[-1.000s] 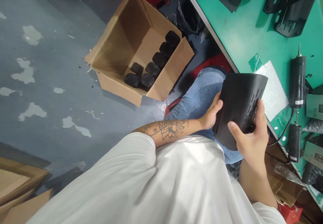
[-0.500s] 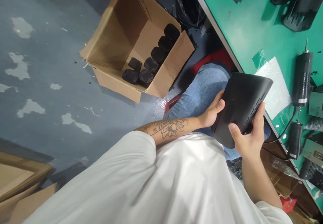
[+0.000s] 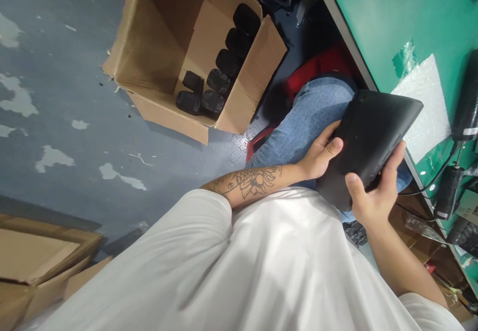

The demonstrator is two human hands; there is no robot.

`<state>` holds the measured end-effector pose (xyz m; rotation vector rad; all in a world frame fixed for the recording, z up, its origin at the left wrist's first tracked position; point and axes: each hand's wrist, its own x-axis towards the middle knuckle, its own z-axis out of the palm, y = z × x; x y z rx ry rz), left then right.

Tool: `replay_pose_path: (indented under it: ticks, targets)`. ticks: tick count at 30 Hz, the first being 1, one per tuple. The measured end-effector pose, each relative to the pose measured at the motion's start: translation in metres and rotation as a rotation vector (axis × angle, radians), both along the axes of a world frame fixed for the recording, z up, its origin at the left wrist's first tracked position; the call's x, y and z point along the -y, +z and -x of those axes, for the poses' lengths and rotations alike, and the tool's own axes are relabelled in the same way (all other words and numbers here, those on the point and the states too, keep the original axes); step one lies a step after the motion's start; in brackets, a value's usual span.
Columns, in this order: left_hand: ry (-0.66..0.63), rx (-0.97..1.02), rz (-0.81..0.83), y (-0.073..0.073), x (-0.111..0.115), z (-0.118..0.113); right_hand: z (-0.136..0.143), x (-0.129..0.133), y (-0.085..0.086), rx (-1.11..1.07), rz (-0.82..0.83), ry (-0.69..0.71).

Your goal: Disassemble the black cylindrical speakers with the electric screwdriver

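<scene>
A smooth black plastic casing (image 3: 373, 137) with rounded edges and slots along its right side is held tilted over my lap. My left hand (image 3: 321, 153) grips its left edge, thumb on the upper face and fingers hidden behind. At its lower right side my right hand (image 3: 377, 191) is closed around it, thumb on the near face and fingers along the slotted edge. Just beyond the casing, a white foam sheet (image 3: 425, 107) lies on the green worktable (image 3: 377, 17).
On the floor ahead stands an open cardboard box (image 3: 246, 92) with several black plastic pieces (image 3: 227, 62) inside. Black electric screwdrivers (image 3: 449, 191) with cords lie at the table's right. More cardboard boxes (image 3: 37, 256) are at lower left. A red stool (image 3: 317, 67) shows beside my knee.
My view has shifted, so the box sits higher and further left, and the table further right. Both hands keep their hold on the casing, which is tilted slightly differently.
</scene>
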<state>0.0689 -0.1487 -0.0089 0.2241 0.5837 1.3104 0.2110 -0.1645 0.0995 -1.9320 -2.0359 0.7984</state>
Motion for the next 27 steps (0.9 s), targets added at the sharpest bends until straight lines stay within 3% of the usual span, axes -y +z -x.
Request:
replay_pose_path:
  ticks: [5,9,13,21,27]
  targets:
    - [-0.095,0.031,-0.071,-0.001,0.0,0.014,-0.003,-0.006,0.011,-0.047,0.048,-0.148]
    - [-0.32,0.179,-0.198,0.003,0.0,0.039,0.0,-0.01,0.019,-0.133,0.039,-0.208]
    - [-0.435,0.289,-0.164,0.013,-0.004,0.051,0.003,-0.011,0.027,-0.178,0.051,-0.271]
    - [-0.393,0.279,-0.194,0.01,-0.003,0.04,0.005,-0.007,0.037,-0.208,0.083,-0.273]
    - [-0.377,0.247,-0.22,0.004,-0.001,0.037,0.007,-0.003,0.046,-0.097,0.11,-0.206]
